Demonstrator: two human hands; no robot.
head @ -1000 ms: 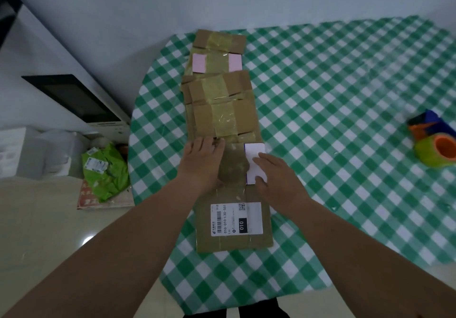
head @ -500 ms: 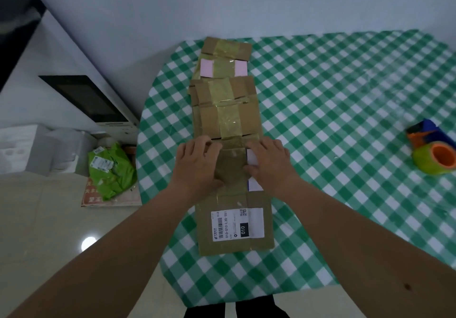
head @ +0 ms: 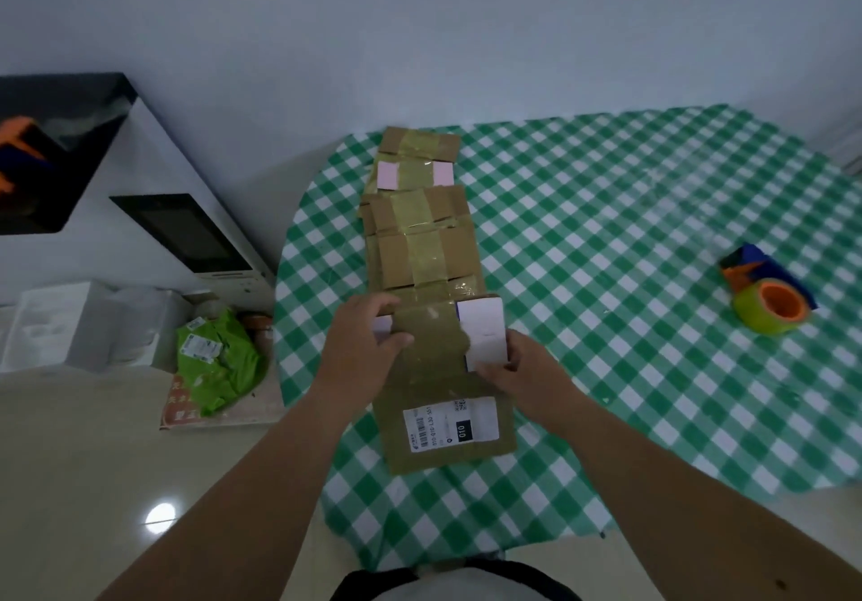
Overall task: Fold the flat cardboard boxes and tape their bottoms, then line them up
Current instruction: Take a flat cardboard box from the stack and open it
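Left of the surface (head: 606,227), a green bag (head: 217,362) lies on the floor. The left hand (head: 359,348) grips the near box (head: 438,381), fingers curled over its far edge. Beyond the fingers, more taped boxes (head: 420,236) sit in a row. The right hand (head: 522,372) pinches the box's right side. Far right sits a tape roll (head: 769,309).

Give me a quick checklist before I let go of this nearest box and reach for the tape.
1. Left hand grips nearest box: ok.
2. Right hand holds its right edge: ok.
3. Tape strip across its top: ok.
4. Nearest box in line with the box row: ok.
5. Tape roll free on the tablecloth to the right: ok.
6. Tape fully stuck down: cannot tell.
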